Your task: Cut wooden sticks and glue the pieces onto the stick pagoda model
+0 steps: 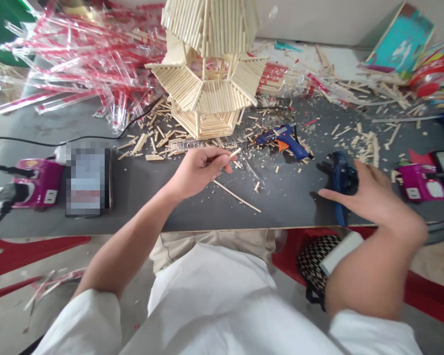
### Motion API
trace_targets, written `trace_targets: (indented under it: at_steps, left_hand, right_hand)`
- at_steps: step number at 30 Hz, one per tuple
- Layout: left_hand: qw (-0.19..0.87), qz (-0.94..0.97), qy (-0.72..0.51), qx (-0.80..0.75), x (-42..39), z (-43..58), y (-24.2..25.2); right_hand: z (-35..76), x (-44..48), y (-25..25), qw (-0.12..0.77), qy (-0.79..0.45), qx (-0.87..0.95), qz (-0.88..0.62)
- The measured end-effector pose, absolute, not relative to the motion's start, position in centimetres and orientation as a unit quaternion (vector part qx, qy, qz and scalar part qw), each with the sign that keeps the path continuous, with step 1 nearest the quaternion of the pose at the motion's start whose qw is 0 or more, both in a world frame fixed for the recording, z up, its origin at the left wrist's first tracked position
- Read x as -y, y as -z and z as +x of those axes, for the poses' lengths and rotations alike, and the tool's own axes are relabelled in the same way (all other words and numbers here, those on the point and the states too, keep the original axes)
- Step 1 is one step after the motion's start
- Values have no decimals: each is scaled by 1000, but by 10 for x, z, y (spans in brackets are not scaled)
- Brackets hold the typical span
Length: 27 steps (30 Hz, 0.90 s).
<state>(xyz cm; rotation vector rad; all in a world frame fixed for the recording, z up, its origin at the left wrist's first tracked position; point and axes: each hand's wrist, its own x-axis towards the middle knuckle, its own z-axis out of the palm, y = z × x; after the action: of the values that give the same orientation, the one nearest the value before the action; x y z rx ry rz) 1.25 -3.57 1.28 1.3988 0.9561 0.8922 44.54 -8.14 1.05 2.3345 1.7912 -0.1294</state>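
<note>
My left hand (202, 170) is closed, pinching a short wooden stick (235, 153) between thumb and fingertips over the middle of the table. A longer thin stick (239, 196) lies on the tabletop just below it. On the right, my right hand (370, 190) is open, thumb and fingers spread around a dark blue tool (340, 190) whose kind I cannot make out. Whether the fingers touch that tool is unclear. Beyond my left hand stands a tiered, pagoda-like model (216, 96) built of wooden sticks.
A blue glue gun (286, 140) lies among stick offcuts (144, 143). Plastic wrappers (85, 59) heap at the back left. A phone (88, 180) and a purple power adapter (40, 182) sit left, with a black cable (59, 144). Another purple adapter (422, 182) is at right.
</note>
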Motion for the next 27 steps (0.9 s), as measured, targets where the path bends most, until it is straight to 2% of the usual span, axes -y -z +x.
trace_targets:
  at_steps: [3,8,12,15,17,19,22,27]
  left_hand:
    - [571,605,-366,-416,38,12,-15]
    - [567,604,-358,-430,39,11,-15]
    - [568,617,-343,-423,38,10,-13]
    - [552,628,-336,-434,39,11,-14]
    - [551,627,-332,-439,41,12,-16]
    - [561,620,-327,-440,43,14,-19]
    - [571,615,-308,-449,45,15,-24]
    - [545,622,-305,-472,43,12,-30]
  right_hand:
    - [463,95,-4,106,103,-589,795]
    - [460,108,-6,123,11,-606,786]
    - [451,119,-32,147,-22,-582,799]
    - [434,130,-58,93,63,-523,845]
    - [414,137,-70,1,155,-496,854]
    - [385,140,-73,-95,270,-543,789]
    - [337,133,-69,-94,369,-655,653]
    - [278,107,-61,-130,411,-713,553]
